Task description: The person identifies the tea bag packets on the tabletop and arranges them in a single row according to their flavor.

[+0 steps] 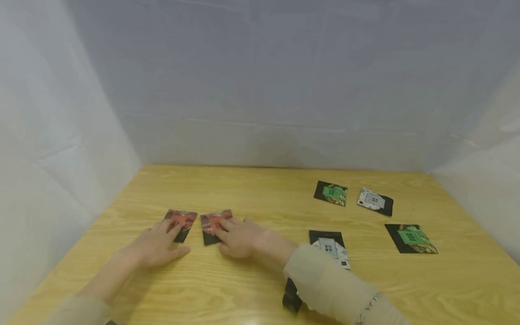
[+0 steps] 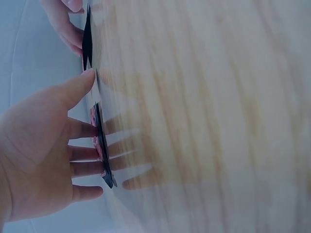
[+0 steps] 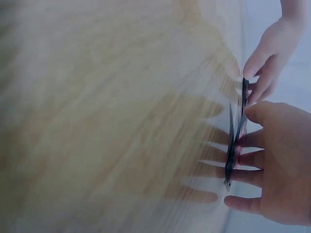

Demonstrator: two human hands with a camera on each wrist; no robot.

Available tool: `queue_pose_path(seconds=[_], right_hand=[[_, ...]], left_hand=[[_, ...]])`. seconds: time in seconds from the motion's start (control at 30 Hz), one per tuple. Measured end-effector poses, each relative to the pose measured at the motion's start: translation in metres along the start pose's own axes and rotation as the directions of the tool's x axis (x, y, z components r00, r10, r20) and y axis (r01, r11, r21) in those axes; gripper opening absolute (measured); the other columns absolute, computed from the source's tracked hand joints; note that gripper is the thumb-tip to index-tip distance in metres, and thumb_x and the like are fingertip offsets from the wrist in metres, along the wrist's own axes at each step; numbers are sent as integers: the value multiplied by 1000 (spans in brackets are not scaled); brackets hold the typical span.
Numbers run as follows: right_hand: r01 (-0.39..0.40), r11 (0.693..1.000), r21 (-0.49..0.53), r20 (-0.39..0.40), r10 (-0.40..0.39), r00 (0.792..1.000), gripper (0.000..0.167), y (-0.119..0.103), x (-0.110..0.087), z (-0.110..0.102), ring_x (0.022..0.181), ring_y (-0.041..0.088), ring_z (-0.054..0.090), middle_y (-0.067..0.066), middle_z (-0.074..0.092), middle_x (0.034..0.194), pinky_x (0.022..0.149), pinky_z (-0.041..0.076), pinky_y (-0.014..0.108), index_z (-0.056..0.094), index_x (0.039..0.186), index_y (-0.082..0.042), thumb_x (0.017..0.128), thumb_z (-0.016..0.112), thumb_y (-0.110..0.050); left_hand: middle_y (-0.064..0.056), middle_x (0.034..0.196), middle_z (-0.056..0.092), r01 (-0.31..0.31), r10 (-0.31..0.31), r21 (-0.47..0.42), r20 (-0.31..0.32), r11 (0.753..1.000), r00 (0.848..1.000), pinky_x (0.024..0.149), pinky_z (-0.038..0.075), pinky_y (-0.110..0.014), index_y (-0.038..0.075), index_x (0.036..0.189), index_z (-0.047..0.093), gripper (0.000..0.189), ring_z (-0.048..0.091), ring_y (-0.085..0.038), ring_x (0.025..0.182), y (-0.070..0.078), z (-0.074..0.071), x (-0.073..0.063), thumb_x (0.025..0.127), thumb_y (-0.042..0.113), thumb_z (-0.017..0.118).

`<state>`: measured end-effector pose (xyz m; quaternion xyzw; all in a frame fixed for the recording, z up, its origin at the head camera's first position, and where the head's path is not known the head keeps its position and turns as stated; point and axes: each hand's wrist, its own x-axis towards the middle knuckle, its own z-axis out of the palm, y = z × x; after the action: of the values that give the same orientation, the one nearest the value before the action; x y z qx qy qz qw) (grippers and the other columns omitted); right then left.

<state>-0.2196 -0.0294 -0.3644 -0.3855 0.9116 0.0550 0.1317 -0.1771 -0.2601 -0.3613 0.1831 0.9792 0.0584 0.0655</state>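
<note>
Two small flat packets in red and black lie side by side on the wooden table with a narrow gap between them. On the left packet [image 1: 186, 231] rest the straight fingers of my left hand [image 1: 156, 247], its thumb out to the side on the table. My right hand [image 1: 240, 239] lies with extended fingers over the right packet [image 1: 208, 237], hiding part of its red print. Both wrist views show the packets edge-on: fingertips of the left hand [image 2: 41, 150] meet the top of one, and those of the right hand [image 3: 286, 160] meet the other.
On the right side of the wooden table [image 1: 252, 189] lie a green-and-black packet [image 1: 334, 193], a white-and-black packet [image 1: 374, 200] and another green one [image 1: 412, 239]. Beside my right forearm is a second white packet [image 1: 329, 246]. A black item [image 1: 291, 295] pokes out below the sleeve.
</note>
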Motion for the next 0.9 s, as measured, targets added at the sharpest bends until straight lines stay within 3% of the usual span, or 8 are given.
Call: queue_pose_path(seconds=[0.2, 0.5, 0.9], right_hand=[[-22, 996, -87, -28, 20, 999, 56, -9, -2, -2, 139, 15, 16, 0, 18, 154, 107, 27, 45, 25, 148, -17, 99, 30, -44], [-33, 978, -205, -52, 22, 998, 54, -13, -3, -3, 138, 16, 20, -1, 19, 153, 105, 32, 42, 27, 147, -20, 100, 25, -45], [-44, 998, -42, -75, 41, 996, 53, 5, -4, -3, 139, 19, 19, -1, 19, 153, 108, 24, 47, 26, 148, -23, 100, 27, -46]], left_hand=[[-35, 137, 29, -2, 2, -1, 4, 1000, 1000, 93, 28, -69, -12, 135, 37, 80, 29, -54, 123, 0, 0, 1, 90, 54, 48], [-34, 138, 28, 1, -1, 4, 0, 1000, 1000, 94, 27, -68, -10, 136, 36, 81, 28, -53, 124, -2, 0, 3, 90, 55, 48], [-35, 136, 30, -6, 6, 26, -2, 1000, 1000, 94, 27, -68, -11, 136, 37, 81, 30, -55, 122, -5, 4, 4, 90, 55, 48]])
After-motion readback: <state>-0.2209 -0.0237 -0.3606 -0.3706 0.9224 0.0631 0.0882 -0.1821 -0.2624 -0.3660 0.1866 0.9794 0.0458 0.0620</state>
